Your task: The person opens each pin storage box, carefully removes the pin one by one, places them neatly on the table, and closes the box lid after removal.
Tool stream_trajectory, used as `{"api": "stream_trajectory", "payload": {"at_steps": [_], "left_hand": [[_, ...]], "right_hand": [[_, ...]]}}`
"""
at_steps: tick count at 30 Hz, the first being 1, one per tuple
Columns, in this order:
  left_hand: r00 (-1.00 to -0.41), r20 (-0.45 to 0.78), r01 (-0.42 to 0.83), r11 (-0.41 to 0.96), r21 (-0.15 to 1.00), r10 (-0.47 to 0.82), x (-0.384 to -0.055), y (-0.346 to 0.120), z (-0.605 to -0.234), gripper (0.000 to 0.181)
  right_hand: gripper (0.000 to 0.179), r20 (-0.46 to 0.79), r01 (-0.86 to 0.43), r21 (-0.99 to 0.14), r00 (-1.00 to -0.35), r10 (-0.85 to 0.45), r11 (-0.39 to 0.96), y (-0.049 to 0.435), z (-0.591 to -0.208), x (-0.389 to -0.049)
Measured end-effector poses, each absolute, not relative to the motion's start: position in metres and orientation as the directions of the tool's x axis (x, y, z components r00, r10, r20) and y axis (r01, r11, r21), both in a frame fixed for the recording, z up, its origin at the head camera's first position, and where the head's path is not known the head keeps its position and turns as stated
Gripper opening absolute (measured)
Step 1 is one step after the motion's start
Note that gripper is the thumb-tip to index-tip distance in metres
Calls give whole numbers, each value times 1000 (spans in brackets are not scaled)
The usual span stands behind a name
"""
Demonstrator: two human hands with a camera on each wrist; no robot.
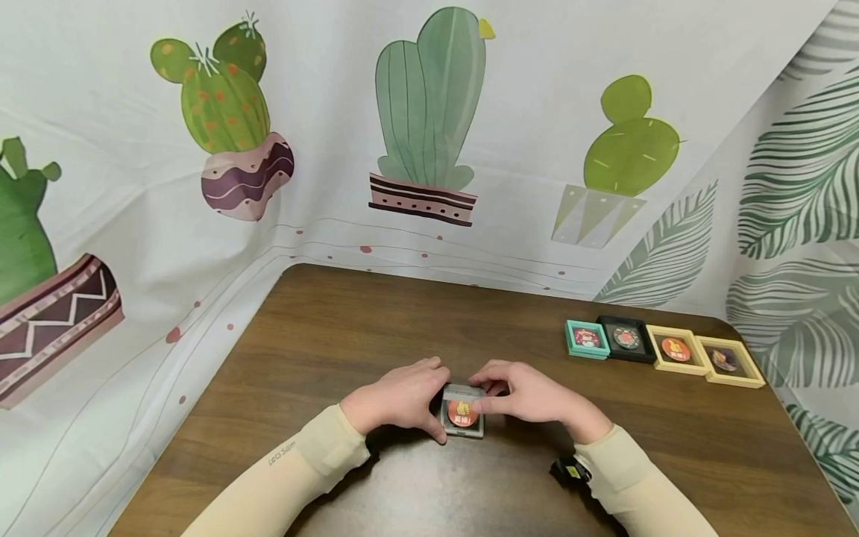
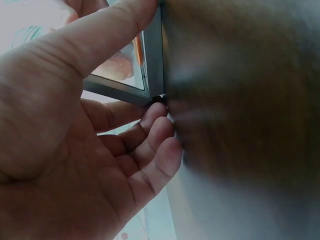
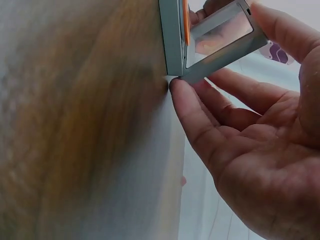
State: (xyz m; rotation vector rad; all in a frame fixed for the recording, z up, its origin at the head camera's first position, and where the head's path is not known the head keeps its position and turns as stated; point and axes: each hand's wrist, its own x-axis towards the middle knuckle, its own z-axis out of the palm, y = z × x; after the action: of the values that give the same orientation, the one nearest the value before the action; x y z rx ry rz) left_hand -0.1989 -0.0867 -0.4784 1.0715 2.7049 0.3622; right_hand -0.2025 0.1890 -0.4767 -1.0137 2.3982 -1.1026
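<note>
Head view: grey hinged display case [image 1: 464, 432] part-open, near side of wooden table [image 1: 322, 328]; left hand [image 1: 408, 395] grips left edge, right hand [image 1: 530, 393] pinches raised lid [image 1: 464, 390]. Looks light, stiff; clear window [image 3: 227, 32] likely fragile: hold frame.

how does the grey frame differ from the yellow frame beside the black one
The grey frame is part open, its lid tilted up; the yellow frame lies flat. The left hand and right hand hold the grey frame; the yellow frame sits untouched. Both hold an orange disc with a yellow picture.
</note>
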Motion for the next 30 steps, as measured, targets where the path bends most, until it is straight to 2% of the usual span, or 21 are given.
{"api": "stream_trajectory", "payload": {"at_steps": [10,15,22,26,30], "left_hand": [[-706,-87,653,694,304,703,-200,-87,-479,77],[-708,-58,647,680,344,704,-200,-88,-480,85],[-701,-22,642,645,415,712,-200,-90,-482,103],[-706,-31,633,650,421,708,-200,-90,-483,115],[-709,-42,624,655,426,704,-199,-90,-482,120]], "right_hand": [[43,-64,-359,-776,-773,-632,518,192,-479,-206],[39,-64,-339,-771,-802,-594,540,193,-482,-208],[36,-90,-276,-799,-823,-561,534,192,-483,-209],[38,-97,-241,-823,-832,-546,514,191,-484,-210],[39,-95,-214,-842,-844,-528,494,192,-485,-210]]}}
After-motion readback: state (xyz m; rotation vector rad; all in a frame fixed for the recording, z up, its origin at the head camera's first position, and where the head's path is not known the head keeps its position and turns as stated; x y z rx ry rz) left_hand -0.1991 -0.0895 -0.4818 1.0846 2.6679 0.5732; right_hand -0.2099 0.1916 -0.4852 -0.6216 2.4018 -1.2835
